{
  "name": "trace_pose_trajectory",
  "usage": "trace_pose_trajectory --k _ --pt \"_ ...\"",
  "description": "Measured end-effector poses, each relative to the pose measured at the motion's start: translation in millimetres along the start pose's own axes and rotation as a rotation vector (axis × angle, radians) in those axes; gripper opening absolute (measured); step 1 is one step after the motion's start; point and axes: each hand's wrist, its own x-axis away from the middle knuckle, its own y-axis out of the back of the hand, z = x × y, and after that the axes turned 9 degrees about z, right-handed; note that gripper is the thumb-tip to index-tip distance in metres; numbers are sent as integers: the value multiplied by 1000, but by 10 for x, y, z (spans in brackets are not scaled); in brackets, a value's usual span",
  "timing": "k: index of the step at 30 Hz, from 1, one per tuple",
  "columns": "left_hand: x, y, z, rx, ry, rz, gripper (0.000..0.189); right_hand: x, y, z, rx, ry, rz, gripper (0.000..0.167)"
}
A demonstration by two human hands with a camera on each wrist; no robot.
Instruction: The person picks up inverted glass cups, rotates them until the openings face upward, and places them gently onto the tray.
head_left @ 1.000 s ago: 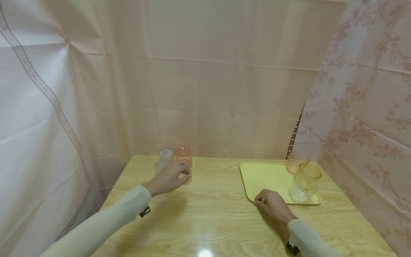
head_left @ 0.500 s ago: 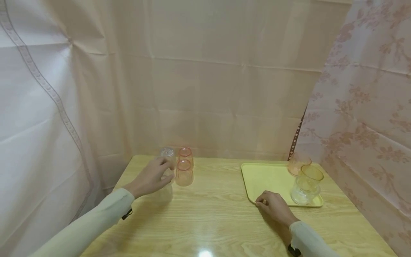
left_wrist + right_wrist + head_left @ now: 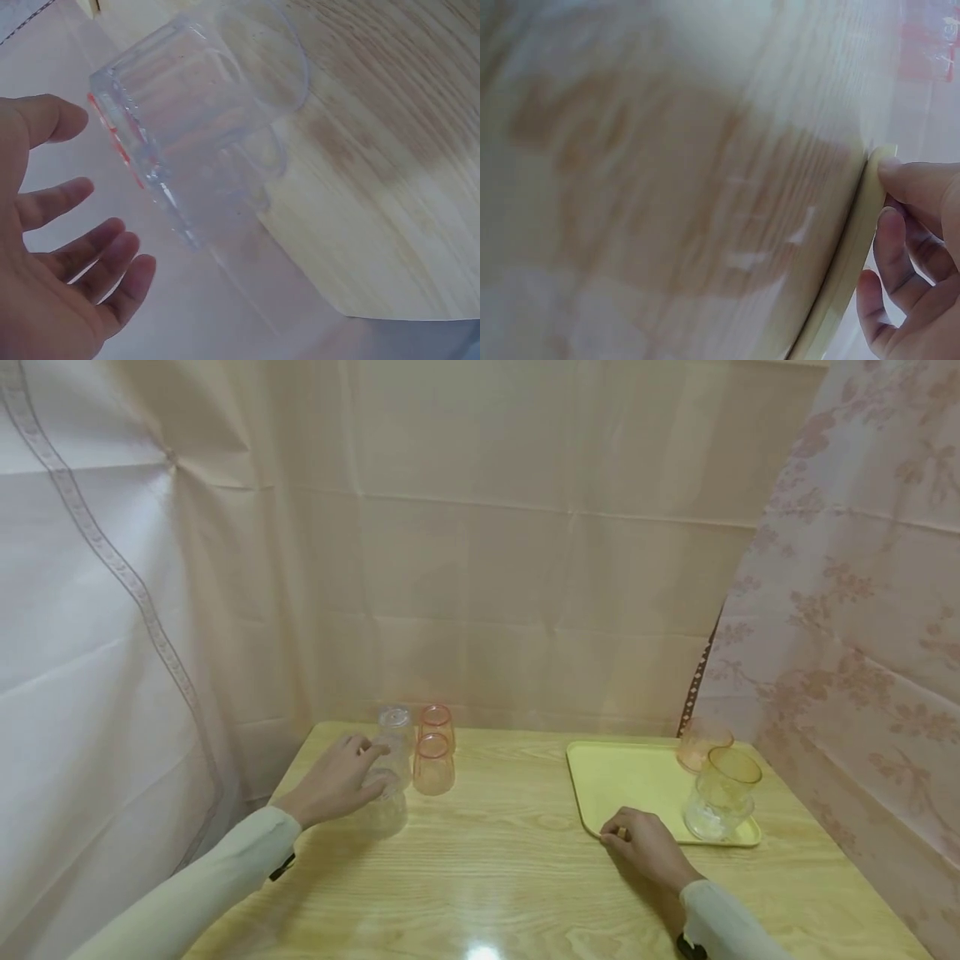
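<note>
At the left of the table, upside-down clear plastic cups stand in a row beside two upside-down orange-pink cups. My left hand hovers by the nearest clear cup, partly covering the row. In the left wrist view, its fingers are spread and apart from the clear cup. My right hand pinches the near left corner of the yellow tray; the right wrist view has thumb and fingers at the tray's rim. On the tray's right side are a yellow cup stacked in a clear cup and a pale orange cup.
The wood-grain table stretches between both hands. Behind it hangs a beige cloth, with a flowered cloth along the right side and a pale cloth on the left.
My left hand has moved left and nearer to me, from over the near orange-pink cup to the near clear cup, uncovering the orange-pink one. The right hand stays at the tray corner.
</note>
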Motion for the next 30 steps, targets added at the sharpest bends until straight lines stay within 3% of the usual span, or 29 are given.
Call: trace_pose_trajectory --k 6,10,13,30 --pt "60 -56 72 66 54 95 42 -17 4 9 1 6 -19 11" --pt "70 -112 103 142 112 169 52 -7 2 7 14 -5 -12 11" --pt "55 -141 113 161 129 189 59 3 4 0 22 -7 -7 12" --pt "-37 -20 59 197 89 267 59 -6 7 -34 43 -7 -4 7"
